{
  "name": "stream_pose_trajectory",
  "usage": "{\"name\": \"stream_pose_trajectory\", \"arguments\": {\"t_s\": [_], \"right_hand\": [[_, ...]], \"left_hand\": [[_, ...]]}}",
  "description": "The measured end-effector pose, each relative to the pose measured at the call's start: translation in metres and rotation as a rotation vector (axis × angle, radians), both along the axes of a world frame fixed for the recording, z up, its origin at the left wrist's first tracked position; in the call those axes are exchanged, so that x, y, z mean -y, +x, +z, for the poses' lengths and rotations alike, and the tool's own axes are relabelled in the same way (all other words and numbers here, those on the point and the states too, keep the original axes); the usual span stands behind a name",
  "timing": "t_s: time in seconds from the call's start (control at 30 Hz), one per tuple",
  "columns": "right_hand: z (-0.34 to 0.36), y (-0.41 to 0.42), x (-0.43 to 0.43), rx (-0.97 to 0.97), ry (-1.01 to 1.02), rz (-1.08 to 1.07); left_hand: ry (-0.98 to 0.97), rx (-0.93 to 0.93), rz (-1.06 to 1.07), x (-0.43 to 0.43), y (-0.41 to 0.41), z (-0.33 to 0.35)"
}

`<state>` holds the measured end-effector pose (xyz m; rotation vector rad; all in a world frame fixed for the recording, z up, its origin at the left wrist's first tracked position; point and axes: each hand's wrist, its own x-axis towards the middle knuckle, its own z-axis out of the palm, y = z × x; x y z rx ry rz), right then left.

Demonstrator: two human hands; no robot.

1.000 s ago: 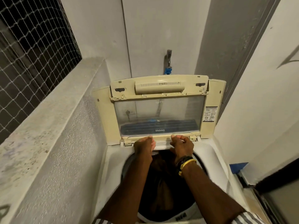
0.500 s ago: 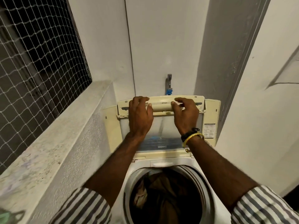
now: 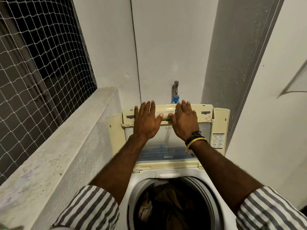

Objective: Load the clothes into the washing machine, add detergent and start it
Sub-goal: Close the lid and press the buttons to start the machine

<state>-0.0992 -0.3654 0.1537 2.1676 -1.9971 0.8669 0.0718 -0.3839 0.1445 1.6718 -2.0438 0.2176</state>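
L hand (image 3: 147, 121) and R hand (image 3: 184, 121): both flat, fingers straight, palms pressed on top edge of the raised lid (image 3: 167, 130), by its handle bar. Neither grip curls round anything; thumbs nearly meet at centre. R wrist has black band + yellow bangle (image 3: 196, 141). Striped sleeves low in view.

Lid stands upright against back wall, clear window panel facing out. Below it the washing machine (image 3: 167, 175), white top, drum open. Clothes (image 3: 174, 208) sit in drum: dark brown fabric, a paler piece at L. No detergent in view.

Tap w/ blue fitting (image 3: 175, 92) on wall just behind lid. Concrete ledge (image 3: 58, 155) at L, netting above.

Risks (judgement): lid held by flat palms only, so could drop fwd onto forearms if pressure eases. Pushing too hard may knock lid into tap. Detergent and start appear not yet done.

Writing: print at base of window shows upside down, prob. a brand, unreadable. Label (image 3: 218, 141) on R frame: text too small.
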Motion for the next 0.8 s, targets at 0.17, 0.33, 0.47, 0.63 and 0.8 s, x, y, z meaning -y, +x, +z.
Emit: {"name": "stream_pose_trajectory", "arguments": {"t_s": [0.17,0.33,0.47,0.63,0.8], "right_hand": [[0.0,0.0,-0.005,0.017,-0.011,0.008],[-0.002,0.001,-0.013,0.03,-0.043,0.003],[-0.004,0.001,-0.024,0.037,-0.063,-0.009],[-0.008,0.001,-0.045,0.067,-0.105,-0.02],[-0.015,0.004,-0.073,0.113,-0.167,-0.049]], "left_hand": [[-0.048,-0.021,0.0,-0.004,-0.002,-0.002],[-0.104,-0.056,-0.025,-0.013,0.001,-0.004],[-0.153,-0.079,-0.02,-0.024,-0.001,-0.004],[-0.202,-0.105,-0.01,-0.047,-0.004,-0.005],[-0.281,-0.085,0.002,-0.075,-0.006,-0.013]]}}
